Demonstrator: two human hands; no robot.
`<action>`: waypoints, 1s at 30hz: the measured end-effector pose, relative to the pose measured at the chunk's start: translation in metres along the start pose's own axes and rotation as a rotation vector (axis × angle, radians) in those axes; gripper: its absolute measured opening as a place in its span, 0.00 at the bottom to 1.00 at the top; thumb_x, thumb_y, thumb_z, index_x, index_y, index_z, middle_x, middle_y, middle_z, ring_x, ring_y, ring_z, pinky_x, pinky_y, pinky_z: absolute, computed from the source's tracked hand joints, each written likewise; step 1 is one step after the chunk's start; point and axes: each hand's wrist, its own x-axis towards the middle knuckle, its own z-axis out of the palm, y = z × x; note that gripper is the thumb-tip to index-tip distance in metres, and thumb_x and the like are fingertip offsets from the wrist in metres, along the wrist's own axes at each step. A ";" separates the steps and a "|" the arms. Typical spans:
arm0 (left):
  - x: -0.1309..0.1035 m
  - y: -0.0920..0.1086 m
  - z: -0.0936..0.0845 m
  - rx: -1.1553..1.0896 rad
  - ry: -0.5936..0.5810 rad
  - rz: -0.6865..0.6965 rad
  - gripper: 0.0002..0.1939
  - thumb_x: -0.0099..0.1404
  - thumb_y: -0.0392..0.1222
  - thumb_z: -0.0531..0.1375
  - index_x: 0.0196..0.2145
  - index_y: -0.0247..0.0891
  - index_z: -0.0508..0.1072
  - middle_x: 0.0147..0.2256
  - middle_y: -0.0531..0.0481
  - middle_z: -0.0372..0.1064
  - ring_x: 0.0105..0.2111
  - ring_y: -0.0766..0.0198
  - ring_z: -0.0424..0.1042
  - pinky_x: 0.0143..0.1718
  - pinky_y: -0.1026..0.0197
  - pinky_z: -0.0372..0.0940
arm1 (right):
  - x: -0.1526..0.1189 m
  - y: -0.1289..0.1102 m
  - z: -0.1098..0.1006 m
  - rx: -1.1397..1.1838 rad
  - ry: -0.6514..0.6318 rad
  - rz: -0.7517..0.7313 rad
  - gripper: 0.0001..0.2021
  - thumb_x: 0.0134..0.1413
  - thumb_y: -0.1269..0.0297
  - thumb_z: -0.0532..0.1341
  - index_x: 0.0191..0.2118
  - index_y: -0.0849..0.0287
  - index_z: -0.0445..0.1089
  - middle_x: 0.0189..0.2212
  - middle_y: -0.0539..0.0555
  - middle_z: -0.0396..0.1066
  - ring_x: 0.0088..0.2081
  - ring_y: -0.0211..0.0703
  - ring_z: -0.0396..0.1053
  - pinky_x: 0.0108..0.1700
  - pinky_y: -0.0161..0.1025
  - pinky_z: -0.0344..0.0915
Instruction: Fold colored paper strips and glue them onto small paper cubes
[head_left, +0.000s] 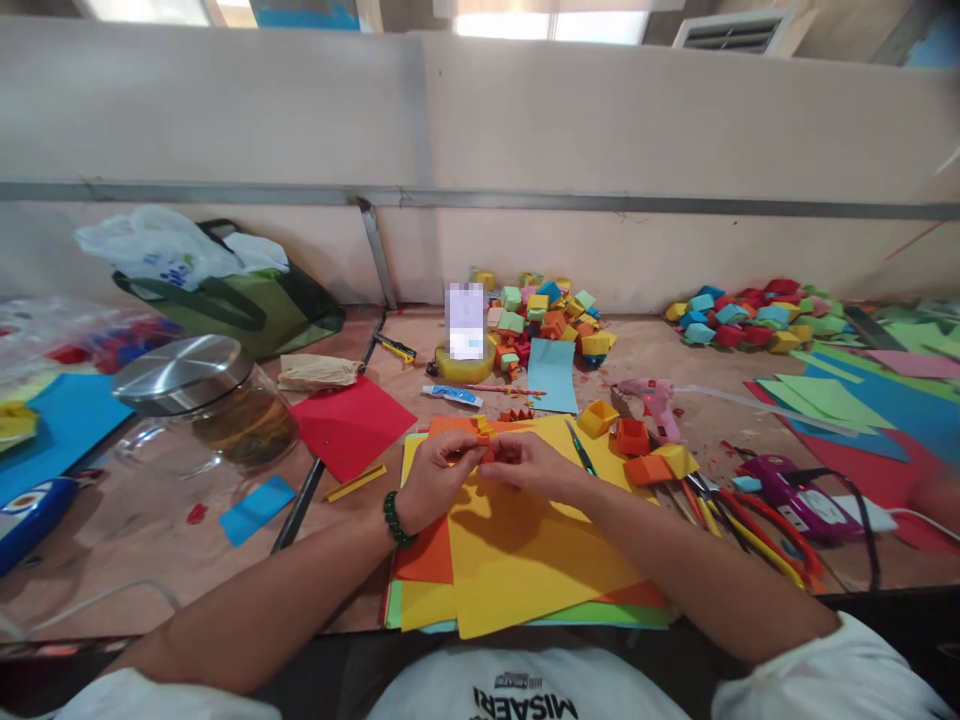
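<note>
Both of my hands meet above a stack of coloured paper sheets [540, 570], the top ones yellow and orange. My left hand [435, 478], with a dark green bead bracelet at the wrist, pinches a small folded orange and yellow paper piece [484, 432]. Against the same piece, from the other side, close the fingertips of my right hand [534, 466]. Fingers partly cover the piece, so its full shape is hidden. Just beyond lies a zigzag-cut orange paper strip [517, 414]. Right of my hands are a green pen-like tool [580, 450] and folded paper boxes, one yellow [598, 418], one orange [630, 436].
A pink glue gun [658, 405] rests behind the boxes. Scissors [780, 540] and a purple power strip [806, 500] lie right. Left stand a lidded glass jar [240, 420] and a green bag [247, 310]. Piles of paper cubes [551, 315] sit along the wall.
</note>
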 end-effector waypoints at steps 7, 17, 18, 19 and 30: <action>0.007 -0.011 0.004 -0.197 -0.226 -0.216 0.19 0.49 0.56 0.68 0.23 0.34 0.74 0.21 0.54 0.66 0.23 0.70 0.60 0.27 0.65 0.56 | 0.022 -0.033 -0.065 -0.576 0.116 -0.213 0.10 0.49 0.55 0.67 0.27 0.57 0.74 0.19 0.48 0.68 0.23 0.36 0.63 0.26 0.33 0.56; 0.008 -0.022 0.004 -0.200 -0.449 -0.269 0.25 0.47 0.61 0.68 0.21 0.33 0.73 0.20 0.51 0.66 0.22 0.69 0.63 0.25 0.64 0.58 | 0.160 -0.003 -0.099 -0.448 0.564 -0.123 0.31 0.45 0.72 0.65 0.58 0.63 0.60 0.47 0.61 0.72 0.48 0.49 0.70 0.49 0.44 0.67; 0.008 -0.022 0.004 -0.193 -0.447 -0.260 0.24 0.47 0.61 0.68 0.20 0.33 0.73 0.20 0.50 0.66 0.22 0.69 0.63 0.25 0.65 0.58 | 0.167 0.001 -0.098 -0.449 0.553 -0.126 0.32 0.44 0.73 0.65 0.58 0.62 0.60 0.45 0.60 0.73 0.46 0.48 0.71 0.49 0.44 0.67; 0.008 -0.022 0.004 -0.186 -0.446 -0.252 0.24 0.47 0.60 0.68 0.20 0.33 0.73 0.20 0.50 0.66 0.22 0.69 0.62 0.24 0.65 0.57 | 0.172 0.004 -0.098 -0.448 0.543 -0.127 0.32 0.43 0.74 0.65 0.58 0.62 0.60 0.43 0.59 0.74 0.45 0.48 0.72 0.48 0.44 0.68; 0.010 -0.017 0.002 -0.158 -0.456 -0.238 0.20 0.50 0.55 0.68 0.20 0.33 0.73 0.19 0.52 0.65 0.21 0.70 0.60 0.24 0.65 0.55 | 0.195 0.023 -0.092 -0.537 0.591 -0.109 0.29 0.46 0.67 0.68 0.55 0.60 0.62 0.44 0.58 0.73 0.39 0.46 0.71 0.44 0.43 0.66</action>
